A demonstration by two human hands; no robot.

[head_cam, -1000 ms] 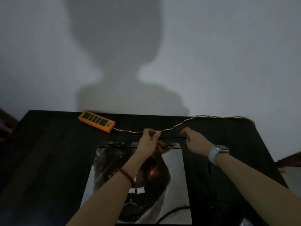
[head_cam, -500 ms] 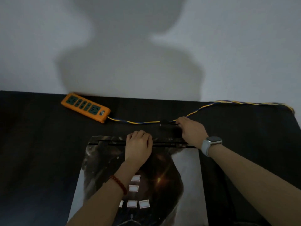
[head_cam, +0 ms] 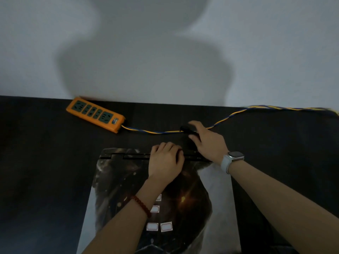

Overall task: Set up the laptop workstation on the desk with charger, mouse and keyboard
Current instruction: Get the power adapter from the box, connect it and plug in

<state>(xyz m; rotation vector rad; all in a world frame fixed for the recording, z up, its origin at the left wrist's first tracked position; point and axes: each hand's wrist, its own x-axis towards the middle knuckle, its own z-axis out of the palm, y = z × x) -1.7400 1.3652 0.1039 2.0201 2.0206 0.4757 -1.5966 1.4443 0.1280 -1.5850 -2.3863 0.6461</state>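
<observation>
A closed laptop (head_cam: pixel 216 189) with a dark picture skin and small white stickers lies on the black desk (head_cam: pixel 45 171), hinge edge away from me. My left hand (head_cam: pixel 165 162) rests on that rear edge with its fingers curled over it. Just behind the laptop, my right hand (head_cam: pixel 207 142) pinches a small black charger plug (head_cam: pixel 185 129) beside the twisted cable. An orange power strip (head_cam: pixel 95 114) lies at the back left. No mouse or keyboard is in view.
The strip's yellow-and-blue twisted cable (head_cam: pixel 236 112) runs along the back of the desk and off its right edge. A grey wall stands right behind the desk. Bare desk surface lies left and right of the laptop.
The view has dropped closer to the desk. My left hand came down from the cable onto the laptop's rear edge. My right hand moved back towards the twisted cable with the black plug.
</observation>
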